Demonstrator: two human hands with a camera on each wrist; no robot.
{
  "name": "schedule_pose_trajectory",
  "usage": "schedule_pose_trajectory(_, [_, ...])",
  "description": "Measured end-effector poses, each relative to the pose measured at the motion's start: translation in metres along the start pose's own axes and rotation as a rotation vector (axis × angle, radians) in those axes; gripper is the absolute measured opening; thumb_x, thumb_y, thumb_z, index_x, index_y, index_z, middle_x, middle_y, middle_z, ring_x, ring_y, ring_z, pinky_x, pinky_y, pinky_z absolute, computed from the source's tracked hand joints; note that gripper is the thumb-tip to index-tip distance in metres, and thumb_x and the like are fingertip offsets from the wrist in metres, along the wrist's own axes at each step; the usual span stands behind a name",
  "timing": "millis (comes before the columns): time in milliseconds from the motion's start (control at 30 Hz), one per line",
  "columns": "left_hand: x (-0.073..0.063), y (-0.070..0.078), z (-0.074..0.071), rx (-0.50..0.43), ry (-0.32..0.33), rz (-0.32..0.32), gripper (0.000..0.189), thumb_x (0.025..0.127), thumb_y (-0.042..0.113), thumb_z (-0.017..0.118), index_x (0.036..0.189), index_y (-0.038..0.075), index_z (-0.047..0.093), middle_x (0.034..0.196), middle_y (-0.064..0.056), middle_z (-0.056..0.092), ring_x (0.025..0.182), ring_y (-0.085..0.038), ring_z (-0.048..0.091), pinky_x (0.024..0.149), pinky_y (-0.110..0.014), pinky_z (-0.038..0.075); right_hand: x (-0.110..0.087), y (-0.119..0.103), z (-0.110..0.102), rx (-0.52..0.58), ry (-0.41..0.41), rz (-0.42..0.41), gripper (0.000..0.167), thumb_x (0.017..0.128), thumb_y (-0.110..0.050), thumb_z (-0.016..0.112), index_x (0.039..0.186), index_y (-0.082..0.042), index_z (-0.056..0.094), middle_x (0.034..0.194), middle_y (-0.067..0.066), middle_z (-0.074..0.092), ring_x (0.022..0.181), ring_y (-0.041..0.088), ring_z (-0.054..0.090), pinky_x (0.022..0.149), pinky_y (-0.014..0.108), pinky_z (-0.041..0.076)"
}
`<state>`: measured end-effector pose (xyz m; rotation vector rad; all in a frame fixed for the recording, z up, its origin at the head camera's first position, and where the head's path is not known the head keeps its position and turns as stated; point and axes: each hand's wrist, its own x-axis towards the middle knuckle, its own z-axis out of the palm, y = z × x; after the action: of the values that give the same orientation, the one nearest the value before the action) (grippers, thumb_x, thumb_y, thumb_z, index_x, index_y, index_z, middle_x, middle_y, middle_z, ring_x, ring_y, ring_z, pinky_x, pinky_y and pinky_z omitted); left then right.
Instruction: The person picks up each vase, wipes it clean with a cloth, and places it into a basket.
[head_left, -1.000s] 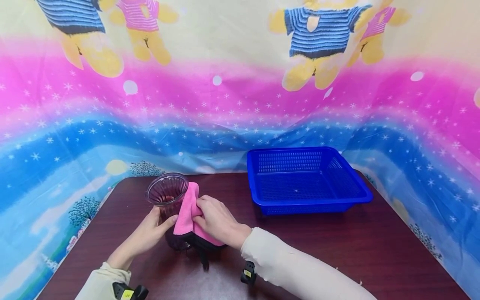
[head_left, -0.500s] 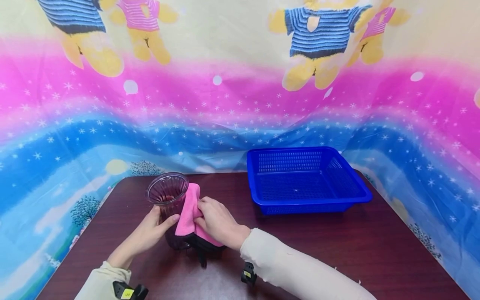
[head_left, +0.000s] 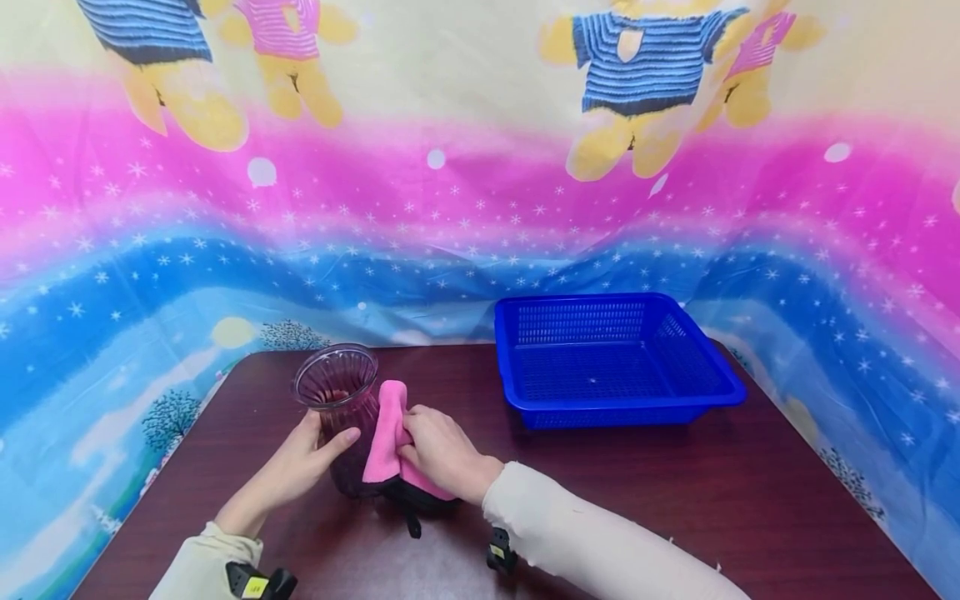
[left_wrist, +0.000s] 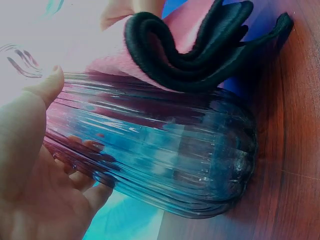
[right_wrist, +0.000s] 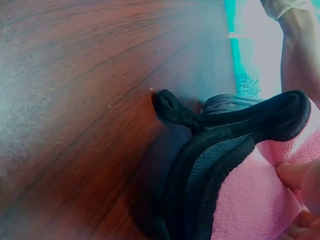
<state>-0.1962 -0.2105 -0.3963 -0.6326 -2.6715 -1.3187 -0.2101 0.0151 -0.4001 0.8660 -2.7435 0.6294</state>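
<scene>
A ribbed, see-through purple glass vase [head_left: 337, 392] with a flared rim stands on the table's left half. My left hand [head_left: 292, 462] grips it below the rim, thumb on the near side; in the left wrist view the fingers show through the glass [left_wrist: 150, 145]. My right hand [head_left: 446, 450] pinches a folded pink cloth [head_left: 386, 437] with dark edging and a small black loop. This cloth hangs at the vase's right side, overlapping it in the head view. In the right wrist view the cloth [right_wrist: 260, 195] hides most of the vase.
A blue plastic basket [head_left: 618, 404] with mesh walls stands at the back right of the dark red-brown wooden table [head_left: 660, 500]. Behind the table hangs a printed curtain [head_left: 450, 208] with bears and snowflakes. Each wrist carries a small black camera [head_left: 258, 582].
My right hand has moved the cloth slightly right and down, uncovering more of the vase's side. The left hand and the vase have stayed in place.
</scene>
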Motion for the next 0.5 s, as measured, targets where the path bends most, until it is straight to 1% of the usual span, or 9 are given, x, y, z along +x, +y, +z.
schedule_pose_trajectory(67, [0.0,0.0,0.0,-0.006,-0.001,0.003,0.056,0.101,0.02,0.062,0.148,0.003,0.037,0.142,-0.019,0.057,0.126,-0.013,0.059,0.098,-0.014,0.046,-0.001,0.001,0.002,-0.001,-0.005,0.004,0.023,0.089,-0.018,0.077,0.072,-0.014,0.061,0.09,0.001,0.067,0.077,0.012,0.061,0.067,0.022,0.05])
schedule_pose_trajectory(133, [0.0,-0.001,0.0,-0.014,-0.001,0.007,0.056,0.101,0.02,0.062,0.148,0.003,0.037,0.141,-0.019,0.058,0.122,0.001,0.057,0.098,-0.014,0.046,-0.002,0.002,0.003,-0.003,-0.007,0.005,0.023,0.089,-0.017,0.077,0.072,-0.014,0.061,0.089,0.001,0.067,0.076,0.012,0.06,0.067,0.022,0.05])
schedule_pose_trajectory(200, [0.0,-0.001,0.001,-0.023,-0.002,0.013,0.055,0.101,0.019,0.062,0.147,0.003,0.038,0.14,-0.02,0.058,0.119,0.01,0.053,0.098,-0.014,0.047,-0.003,0.003,0.005,-0.004,-0.008,0.005,0.023,0.088,-0.017,0.077,0.071,-0.014,0.061,0.087,0.0,0.067,0.075,0.012,0.06,0.066,0.022,0.049])
schedule_pose_trajectory(300, [-0.001,-0.001,0.001,-0.024,0.002,0.017,0.054,0.101,0.018,0.062,0.147,0.002,0.038,0.14,-0.02,0.058,0.118,0.014,0.051,0.098,-0.014,0.046,-0.004,0.004,0.007,-0.01,-0.008,-0.001,0.024,0.088,-0.017,0.077,0.07,-0.014,0.061,0.086,0.0,0.066,0.075,0.012,0.06,0.066,0.022,0.049])
schedule_pose_trajectory(500, [-0.001,-0.002,0.002,-0.03,0.007,0.024,0.051,0.101,0.017,0.061,0.145,0.0,0.04,0.139,-0.021,0.059,0.118,0.013,0.051,0.098,-0.014,0.046,-0.005,0.008,0.011,-0.04,-0.025,0.005,0.026,0.086,-0.017,0.078,0.068,-0.016,0.059,0.086,-0.001,0.066,0.075,0.012,0.061,0.065,0.024,0.049])
